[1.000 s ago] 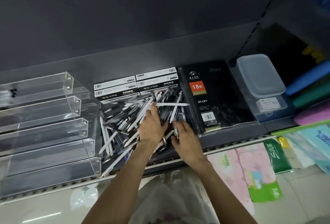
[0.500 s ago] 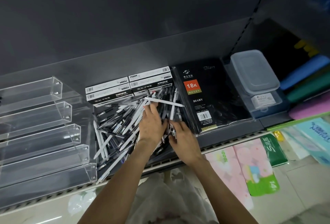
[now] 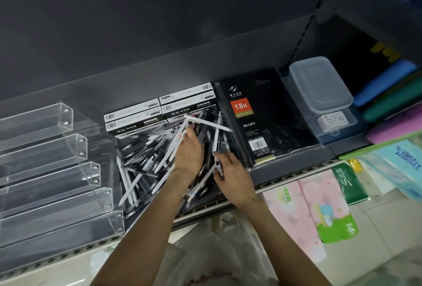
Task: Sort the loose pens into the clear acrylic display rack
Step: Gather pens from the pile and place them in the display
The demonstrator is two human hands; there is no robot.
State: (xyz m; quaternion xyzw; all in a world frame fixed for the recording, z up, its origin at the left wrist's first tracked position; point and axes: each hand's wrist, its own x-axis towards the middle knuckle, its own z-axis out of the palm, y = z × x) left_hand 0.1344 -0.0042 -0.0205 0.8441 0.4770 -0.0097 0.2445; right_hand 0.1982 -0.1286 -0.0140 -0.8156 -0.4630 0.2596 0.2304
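A heap of loose black and white pens [image 3: 146, 160] lies on the dark shelf between the rack and the diary. The clear acrylic display rack [image 3: 52, 171], with several stepped troughs, stands at the left and looks bare of pens. My left hand [image 3: 189, 153] rests on top of the heap, fingers curled around a few white pens whose ends stick out past the fingertips. My right hand [image 3: 230, 171] lies at the heap's right edge with its fingers closed around a black-and-white pen [image 3: 218, 162].
Black-and-white pen boxes [image 3: 159, 112] are stacked behind the heap. A wrapped black diary [image 3: 258, 121] lies to the right, then a lidded clear plastic box [image 3: 319, 84]. Coloured folders stand at far right. Tissue packs [image 3: 308, 212] sit below the shelf edge.
Both hands have stayed in the heap, gathering pens. The left hand's fingers have closed tighter on the white pens. The view has shifted slightly.
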